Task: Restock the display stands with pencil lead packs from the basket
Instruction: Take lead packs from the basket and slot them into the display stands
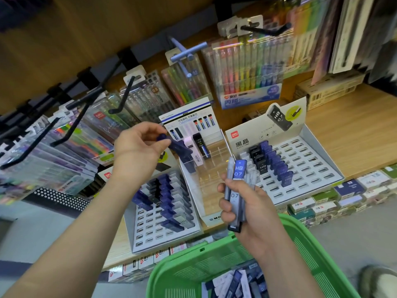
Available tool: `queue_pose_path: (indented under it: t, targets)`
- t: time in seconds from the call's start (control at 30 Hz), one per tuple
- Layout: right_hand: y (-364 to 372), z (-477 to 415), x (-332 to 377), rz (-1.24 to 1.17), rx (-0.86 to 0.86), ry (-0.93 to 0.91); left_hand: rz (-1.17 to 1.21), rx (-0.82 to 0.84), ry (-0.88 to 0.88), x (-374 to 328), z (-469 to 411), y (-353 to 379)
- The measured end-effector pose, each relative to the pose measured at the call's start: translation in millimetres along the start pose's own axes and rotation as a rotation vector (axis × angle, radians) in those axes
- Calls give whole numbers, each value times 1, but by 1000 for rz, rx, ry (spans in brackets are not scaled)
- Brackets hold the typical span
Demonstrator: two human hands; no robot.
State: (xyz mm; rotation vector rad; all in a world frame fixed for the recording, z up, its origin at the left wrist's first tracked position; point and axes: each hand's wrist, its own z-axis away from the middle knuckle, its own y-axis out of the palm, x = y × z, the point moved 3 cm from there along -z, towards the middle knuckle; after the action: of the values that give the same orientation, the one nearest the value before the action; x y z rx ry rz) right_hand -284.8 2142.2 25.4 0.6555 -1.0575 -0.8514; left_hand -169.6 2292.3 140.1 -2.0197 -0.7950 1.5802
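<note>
**Restocking lead packs in a tight shelf bay**

Working beneath black hooks (86, 100) hung with pen sets, close over the left hand (137, 145), so little headroom on that side. More open room to the right, over the bare wooden shelf (354, 136). Hemmed in below by the rim of the green basket (300, 237), just under the right hand (242, 203).

Pinching a dark blue pack (180, 148) by its upper end between left thumb and curled fingertips, slanted down toward the clear stand (206, 179) and above the left display stand (150, 233).

Clamping a bundle of packs (237, 179) upright in the right fingers, wrapped round its lower half, with the HB 0.7 label clear above them, in front of the right display stand (311, 168) and its many open slots.

More loose packs (236, 282) down in the basket.
</note>
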Motion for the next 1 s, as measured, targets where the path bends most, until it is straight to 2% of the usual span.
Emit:
queue_pose_path:
  t: [0.23,0.37,0.43,0.63,0.83,0.9,0.93,1.0]
  targets:
    - [0,-2,-4,10,-16,-22,-210,10,75,14,3,14]
    - [1,-2,-5,11,-3,-45,-324,-33,239,15,5,19]
    - [2,-1,-5,19,-5,-51,-326,-49,304,14,4,22]
    - [1,-2,-6,60,-26,-66,-357,-17,342,24,5,36]
    - [1,-3,-8,94,-45,-84,-533,-33,473,26,8,36]
    - [2,-3,-8,93,-43,-85,-508,-30,423,18,11,34]
    - [3,-2,-7,93,-43,-88,-419,11,346,13,12,32]
    - [3,-2,-7,109,-57,-96,-106,230,107,4,13,33]
